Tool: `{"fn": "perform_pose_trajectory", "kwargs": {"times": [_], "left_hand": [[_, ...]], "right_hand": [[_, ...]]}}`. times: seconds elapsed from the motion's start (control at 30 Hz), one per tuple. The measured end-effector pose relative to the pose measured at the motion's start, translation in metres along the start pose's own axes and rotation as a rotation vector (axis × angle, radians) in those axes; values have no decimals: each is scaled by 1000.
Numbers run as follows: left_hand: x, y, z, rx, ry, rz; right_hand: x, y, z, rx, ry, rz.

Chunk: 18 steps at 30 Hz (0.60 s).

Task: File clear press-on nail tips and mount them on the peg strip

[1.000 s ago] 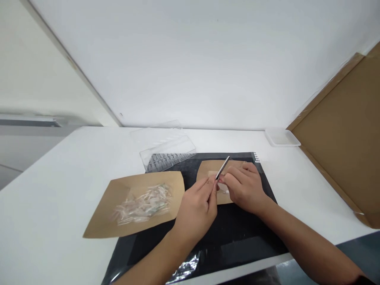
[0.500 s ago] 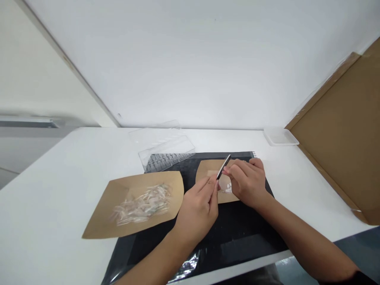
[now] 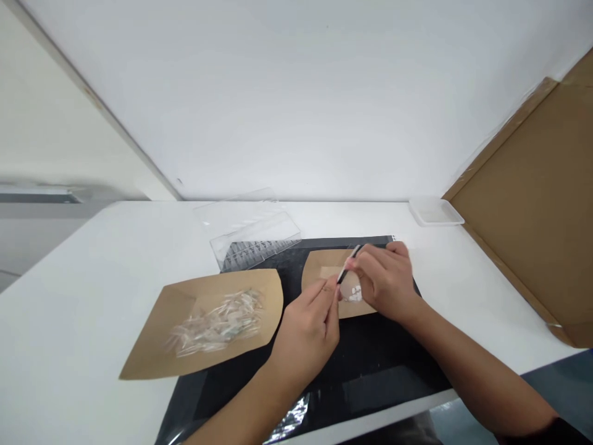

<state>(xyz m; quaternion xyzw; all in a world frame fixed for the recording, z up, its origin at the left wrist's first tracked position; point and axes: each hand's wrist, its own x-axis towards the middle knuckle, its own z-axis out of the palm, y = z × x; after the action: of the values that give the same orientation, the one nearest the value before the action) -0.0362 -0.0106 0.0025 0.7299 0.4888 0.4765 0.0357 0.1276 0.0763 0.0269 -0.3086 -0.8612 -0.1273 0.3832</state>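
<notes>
Where the hands are meeting: above a small kraft paper sheet (image 3: 322, 266) lying on a black mat (image 3: 370, 386), near the mat's far edge.

Left hand (image 3: 306, 334): is closed in a pinch, with thumb and fingers gripping a slim dark tool (image 3: 346, 269) that is tilting up and away toward the right hand.

Right hand (image 3: 384, 281): is curling its fingers around the tool's upper part, just beside the left fingertips; whether it is gripping anything, I cannot tell.

Under the hands: small white pieces (image 3: 354, 295) are lying on the small sheet, partly hidden by the fingers.

To the left: a larger kraft paper sheet (image 3: 222, 324) is resting partly on the mat, carrying a loose heap of clear slender plastic pieces (image 3: 217, 324).

Farther back: a clear plastic tray (image 3: 254, 238) is sitting on the white table (image 3: 92, 296), a shallow white tray (image 3: 435, 211) is standing near the right, and a cardboard sheet (image 3: 519, 204) is leaning against the wall.
</notes>
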Motion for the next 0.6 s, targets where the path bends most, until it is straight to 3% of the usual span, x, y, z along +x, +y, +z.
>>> {"fn": "perform_pose_trajectory", "kwargs": {"times": [0.2, 0.33, 0.6], "left_hand": [[2, 4, -1, 5, 18, 14], [4, 1, -4, 1, 51, -20], [3, 3, -1, -46, 41, -45]], "right_hand": [[0, 3, -9, 22, 15, 3], [-1, 10, -12, 17, 81, 79], [-7, 5, -1, 25, 2, 31]]}}
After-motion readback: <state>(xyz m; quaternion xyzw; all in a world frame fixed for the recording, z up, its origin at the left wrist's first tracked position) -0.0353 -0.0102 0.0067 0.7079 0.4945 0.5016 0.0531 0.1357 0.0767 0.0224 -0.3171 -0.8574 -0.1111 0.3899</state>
